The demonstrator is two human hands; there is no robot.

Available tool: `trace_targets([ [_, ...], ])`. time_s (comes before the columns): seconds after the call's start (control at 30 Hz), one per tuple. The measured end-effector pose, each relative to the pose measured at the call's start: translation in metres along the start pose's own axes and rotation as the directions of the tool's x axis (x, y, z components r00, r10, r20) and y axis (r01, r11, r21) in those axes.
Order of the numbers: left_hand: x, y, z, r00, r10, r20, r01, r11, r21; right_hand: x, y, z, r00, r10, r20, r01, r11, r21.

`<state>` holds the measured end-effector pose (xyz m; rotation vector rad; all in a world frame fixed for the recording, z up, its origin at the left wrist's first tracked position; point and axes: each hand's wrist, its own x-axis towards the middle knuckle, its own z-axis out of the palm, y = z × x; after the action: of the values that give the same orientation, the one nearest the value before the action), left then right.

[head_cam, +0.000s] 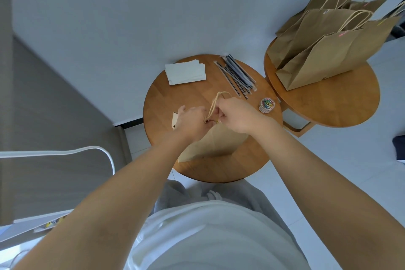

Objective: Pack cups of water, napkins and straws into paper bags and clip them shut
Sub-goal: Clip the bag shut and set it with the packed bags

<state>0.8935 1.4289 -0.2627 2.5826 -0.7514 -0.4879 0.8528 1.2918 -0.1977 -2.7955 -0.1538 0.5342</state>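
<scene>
Both the left hand [192, 119] and right hand [235, 116] pinch the top edge of the paper bag [213, 142], fingers curled tight, while a clear jar [267, 105] nearby holds coloured paper clips.

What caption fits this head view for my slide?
Both hands, left and right, pinch the paper bag top on the round table.

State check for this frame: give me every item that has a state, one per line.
Paper bag: on the near table, top pinched together.
Left hand: pinching the bag's top.
Right hand: pinching the bag's top.
Clip jar: upright, clips inside.
Finished bags: standing, clipped.
</scene>
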Motion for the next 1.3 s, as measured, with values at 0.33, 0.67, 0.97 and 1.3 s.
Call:
trace_targets([
  [0.33,-0.003,-0.002,0.000,1.000,0.018,-0.019,-0.019,0.998,-0.061,0.010,-0.014,-0.004,0.998,-0.014,0.062,0.024,0.985,-0.171],
  [0.67,-0.004,0.001,-0.001,0.999,0.046,-0.027,-0.047,0.999,-0.024,0.011,-0.021,0.000,0.996,0.082,0.028,-0.074,0.974,-0.216],
  [0.97,-0.001,0.001,-0.006,0.998,0.059,0.021,-0.060,0.998,0.034,0.003,-0.008,0.013,0.998,0.026,-0.063,-0.036,0.986,-0.163],
  [1.3,-0.008,-0.028,-0.028,0.987,0.001,0.164,-0.066,0.918,0.392,-0.035,0.042,0.042,0.887,0.216,-0.407,-0.180,0.976,0.126],
])
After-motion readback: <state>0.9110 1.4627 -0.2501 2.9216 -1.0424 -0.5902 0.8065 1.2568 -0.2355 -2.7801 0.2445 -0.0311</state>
